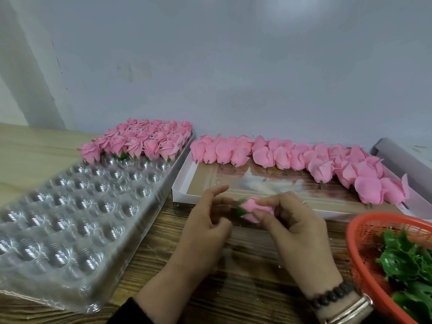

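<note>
Your right hand (297, 228) grips the pink rose (253, 208) above the wooden table (233, 288), just in front of the cardboard tray (182, 192). Your left hand (208, 228) pinches the green calyx (240, 208) at its base.

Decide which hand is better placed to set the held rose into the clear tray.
Likely left: the left hand holds the rose by its green end, nearest the tray; the right hand would cross over.

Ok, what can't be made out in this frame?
Head view only:
pink rose: much of it is hidden by the right hand.
left hand: blur hides whether it pinches the green calyx.
orange basket: cut off by right and bottom edges.
clear tray: cut off by the left edge.
</note>
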Motion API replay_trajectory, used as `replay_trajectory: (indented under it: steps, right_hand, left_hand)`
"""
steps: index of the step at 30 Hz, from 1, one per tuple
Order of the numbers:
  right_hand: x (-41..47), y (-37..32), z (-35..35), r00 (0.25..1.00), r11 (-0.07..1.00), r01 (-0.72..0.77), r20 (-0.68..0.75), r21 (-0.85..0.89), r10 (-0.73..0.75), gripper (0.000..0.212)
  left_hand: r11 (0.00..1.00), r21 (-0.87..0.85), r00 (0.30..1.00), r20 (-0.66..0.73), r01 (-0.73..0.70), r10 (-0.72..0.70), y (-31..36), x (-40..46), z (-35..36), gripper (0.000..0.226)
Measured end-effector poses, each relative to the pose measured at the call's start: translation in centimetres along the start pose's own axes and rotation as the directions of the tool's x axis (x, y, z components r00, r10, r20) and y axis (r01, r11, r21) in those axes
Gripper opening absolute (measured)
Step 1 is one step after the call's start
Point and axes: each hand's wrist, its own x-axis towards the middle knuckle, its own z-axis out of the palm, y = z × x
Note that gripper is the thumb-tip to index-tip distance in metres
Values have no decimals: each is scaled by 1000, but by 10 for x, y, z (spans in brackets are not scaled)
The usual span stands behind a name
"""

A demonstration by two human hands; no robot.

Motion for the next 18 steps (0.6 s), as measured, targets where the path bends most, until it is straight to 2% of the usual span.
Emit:
replay_trajectory:
  steps: [2,4,7,10,12,14,16,18]
  right_hand:
    - [1,-3,-1,999,1000,11,45,9,-11,25]
    - [0,-8,-1,992,997,70,110,-17,-68,20]
    - [-4,-16,1,951,979,197,254,-57,-177,12]
    - [-7,-21,4,888,943,316,383,-105,-255,6]
    - [-8,-23,5,869,917,369,407,-151,-282,5]
    - [-10,-24,5,882,923,367,359,-118,-305,9]
    - [-11,-24,6,939,960,280,209,5,-275,22]
    - [-11,-19,8,981,978,175,66,110,-183,25]
  left_hand:
    - [974,207,993,91,-94,77,-2,-3,2,58]
    - [947,294,987,134,-127,91,-4,-5,8,48]
    - [916,373,990,52,-145,135,-3,-5,10,30]
    - [909,396,991,44,-130,122,-4,-6,10,33]
    - [940,330,994,93,-82,54,-1,-7,9,36]
    - [990,140,989,150,-15,-6,4,-9,9,29]
    - [991,-92,987,137,98,-85,6,-7,7,4]
    - [925,-320,979,63,205,-195,5,-4,6,22]
